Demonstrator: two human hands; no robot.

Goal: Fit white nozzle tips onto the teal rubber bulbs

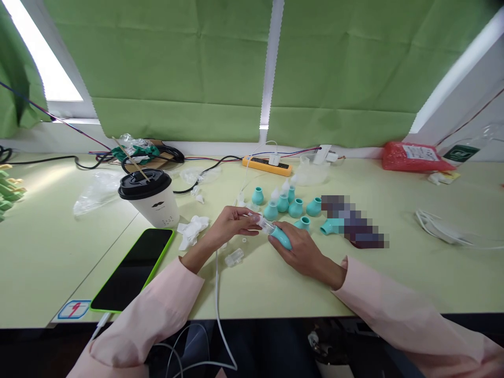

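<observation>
My right hand (302,249) is wrapped round the turquoise bulb (282,239) of a small nasal aspirator, held tilted above the table. A clear plastic nozzle (268,226) joins the bulb and points up to the left. At the nozzle's far end, the fingers of my left hand (232,224) pinch its whitish tip. Just beyond my hands stand several loose turquoise bulbs (296,208) with open necks. A few others carry pale tips, such as the one at the front (271,211). Nearer me lies a clear plastic piece (234,258).
On the left are a lidded paper cup (151,202), a phone (136,270) and crumpled tissue (193,232). An orange power strip (268,166) and a red package (409,157) lie at the back. A white cable (217,294) runs over the front edge. A blurred patch (358,226) covers something on the right.
</observation>
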